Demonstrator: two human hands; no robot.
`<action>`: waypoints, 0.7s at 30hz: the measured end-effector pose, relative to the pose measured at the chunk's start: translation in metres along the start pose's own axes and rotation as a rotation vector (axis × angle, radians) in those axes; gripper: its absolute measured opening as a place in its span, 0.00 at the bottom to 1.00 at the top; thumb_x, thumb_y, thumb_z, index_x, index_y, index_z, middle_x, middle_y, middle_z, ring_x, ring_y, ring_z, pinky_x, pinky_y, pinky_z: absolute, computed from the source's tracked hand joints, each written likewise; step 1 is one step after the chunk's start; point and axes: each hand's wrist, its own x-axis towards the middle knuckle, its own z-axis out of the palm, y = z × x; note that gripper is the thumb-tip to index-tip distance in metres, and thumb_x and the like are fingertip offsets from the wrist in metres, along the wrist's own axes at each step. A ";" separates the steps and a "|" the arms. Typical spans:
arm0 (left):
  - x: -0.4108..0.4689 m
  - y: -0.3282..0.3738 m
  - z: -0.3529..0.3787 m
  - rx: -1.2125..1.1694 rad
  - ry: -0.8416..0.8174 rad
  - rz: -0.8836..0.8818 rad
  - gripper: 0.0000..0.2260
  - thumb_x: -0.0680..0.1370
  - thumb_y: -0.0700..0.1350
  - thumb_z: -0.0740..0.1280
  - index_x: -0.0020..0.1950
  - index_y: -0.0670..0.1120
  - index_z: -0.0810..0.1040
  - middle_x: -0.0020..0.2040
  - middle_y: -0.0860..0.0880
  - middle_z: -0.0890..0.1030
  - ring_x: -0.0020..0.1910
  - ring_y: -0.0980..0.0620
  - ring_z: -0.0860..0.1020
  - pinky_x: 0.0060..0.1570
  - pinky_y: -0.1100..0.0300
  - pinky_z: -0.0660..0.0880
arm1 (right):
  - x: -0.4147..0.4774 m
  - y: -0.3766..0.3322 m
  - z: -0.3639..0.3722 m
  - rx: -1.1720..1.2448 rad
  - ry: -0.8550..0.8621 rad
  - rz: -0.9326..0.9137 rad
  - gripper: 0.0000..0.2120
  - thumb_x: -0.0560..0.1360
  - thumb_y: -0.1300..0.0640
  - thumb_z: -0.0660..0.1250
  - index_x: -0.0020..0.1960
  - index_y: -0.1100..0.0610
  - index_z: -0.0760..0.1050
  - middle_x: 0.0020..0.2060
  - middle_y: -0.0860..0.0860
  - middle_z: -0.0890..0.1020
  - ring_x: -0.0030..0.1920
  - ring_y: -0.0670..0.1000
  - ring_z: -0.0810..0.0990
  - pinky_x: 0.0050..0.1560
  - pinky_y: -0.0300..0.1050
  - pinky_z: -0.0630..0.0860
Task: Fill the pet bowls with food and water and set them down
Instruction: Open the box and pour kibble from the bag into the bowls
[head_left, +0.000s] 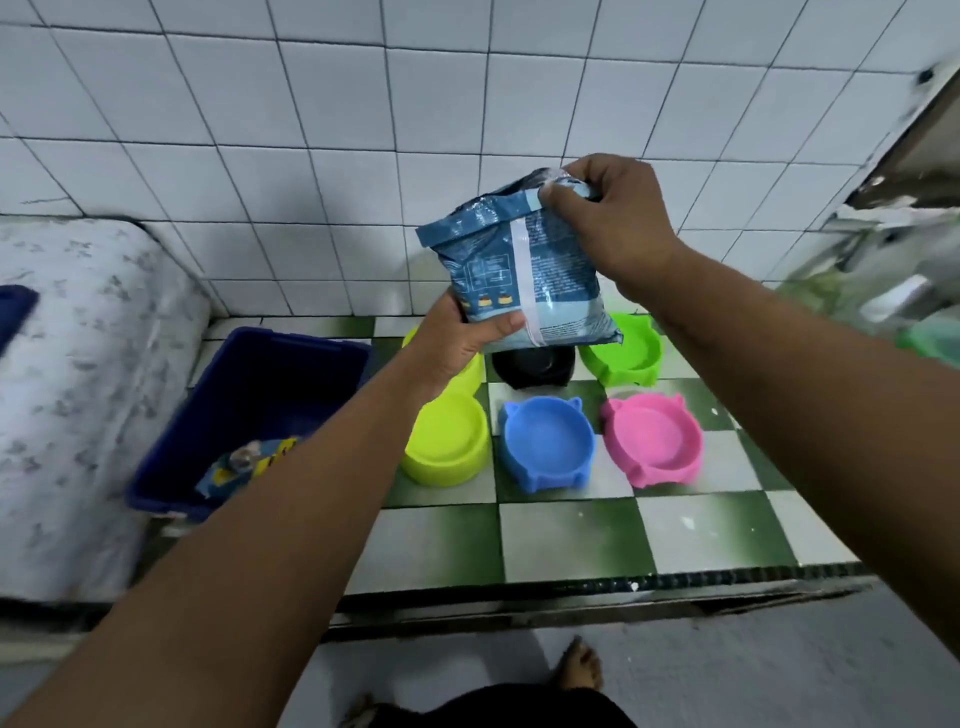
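A blue pet food bag (519, 265) is held upright in the air above the bowls. My left hand (462, 340) grips its lower left corner, and my right hand (608, 218) pinches the folded top edge. On the green-and-white checkered counter (571, 535) below sit several empty bowls: a yellow-green double bowl (449, 441), a blue bowl (548, 441), a pink bowl (652, 436), a bright green bowl (626, 356) and a black bowl (535, 366) partly hidden behind the bag.
A dark blue plastic tub (260, 400) at the counter's left holds a small blue-and-yellow packet (249, 462). A patterned white mattress (78, 364) lies further left. White tiled wall behind. Blurred objects stand at the far right. My bare foot (582, 665) is on the floor.
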 end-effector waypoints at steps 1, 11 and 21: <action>0.008 -0.006 0.016 -0.012 0.005 0.005 0.22 0.72 0.39 0.75 0.65 0.43 0.78 0.59 0.50 0.85 0.60 0.49 0.82 0.60 0.53 0.79 | 0.007 0.010 -0.012 -0.015 -0.015 0.000 0.05 0.71 0.54 0.73 0.43 0.56 0.81 0.37 0.51 0.83 0.36 0.46 0.79 0.40 0.45 0.78; 0.064 -0.079 0.140 -0.255 0.236 -0.071 0.17 0.73 0.42 0.77 0.59 0.49 0.79 0.54 0.52 0.87 0.56 0.49 0.84 0.62 0.48 0.78 | 0.060 0.096 -0.088 -0.249 -0.170 -0.029 0.06 0.71 0.51 0.72 0.44 0.53 0.79 0.39 0.51 0.83 0.40 0.49 0.81 0.48 0.48 0.80; 0.094 -0.135 0.204 -0.464 0.371 -0.203 0.45 0.58 0.62 0.84 0.70 0.44 0.75 0.63 0.43 0.83 0.63 0.42 0.81 0.67 0.39 0.74 | 0.083 0.150 -0.094 -0.447 -0.214 0.024 0.06 0.74 0.56 0.69 0.48 0.58 0.81 0.39 0.52 0.82 0.41 0.50 0.79 0.45 0.42 0.76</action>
